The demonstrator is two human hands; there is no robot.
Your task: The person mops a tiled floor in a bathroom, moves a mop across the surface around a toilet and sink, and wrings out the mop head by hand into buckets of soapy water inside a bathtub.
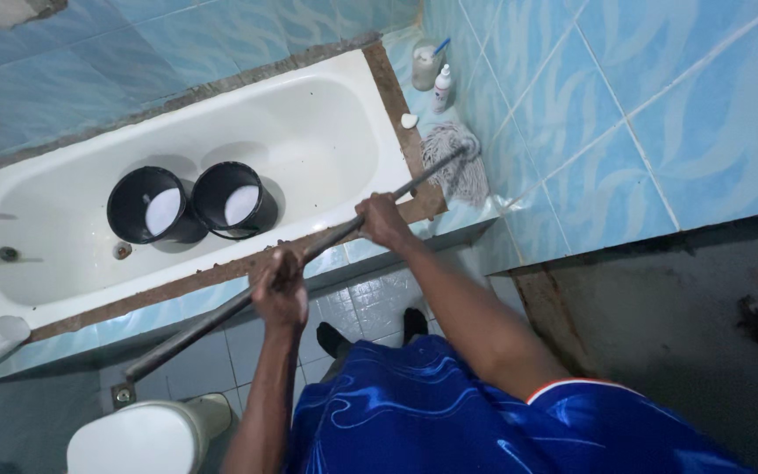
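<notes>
Both your hands are on the mop handle (309, 254), a long dark metal pole running from seven o'clock up to one o'clock across the view. Your left hand (280, 290) has its grip wrapped tight round the pole at mid-length; your right hand (384, 219) is closed on it further up, toward the head. The mop head (460, 167), pale stringy cords, is pressed against the tiled ledge (449, 123) at the end of the bathtub (326, 114), just where the blue wall tiles (660, 114) start. Past it at twelve o'clock stand a small white bottle (441, 88) and a cloudy jar (425, 66), with a little pale lump (409, 120) beside them that's hard to make out. In the tub at ten o'clock, two black buckets (190, 204) sit touching, both holding something pale, contents unclear. The taps at nine o'clock are cut off by the edge. A white toilet (146, 434) shows partly at seven o'clock. Your feet (370, 332) peek out below the blue garment (449, 412).
</notes>
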